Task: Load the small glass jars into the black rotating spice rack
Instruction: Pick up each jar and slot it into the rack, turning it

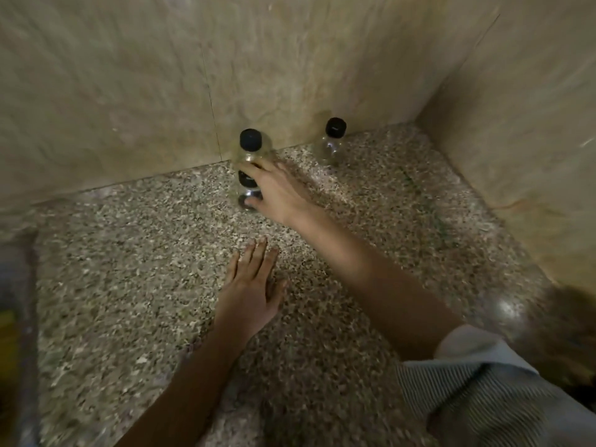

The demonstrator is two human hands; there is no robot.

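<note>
You are standing at what is looking like a home kitchen corner. A polished, speckled granite surface is running under your arms and meeting two walls that are wearing large beige marble-look tiles, with a thin grout joint showing in the back one. Small clear glass jars with black screw caps are standing along the back wall: a corner jar alone, and others clustered where your right grip is holding a front jar. A blurred dark shape is sitting at the left edge, too smeared to name.
</note>
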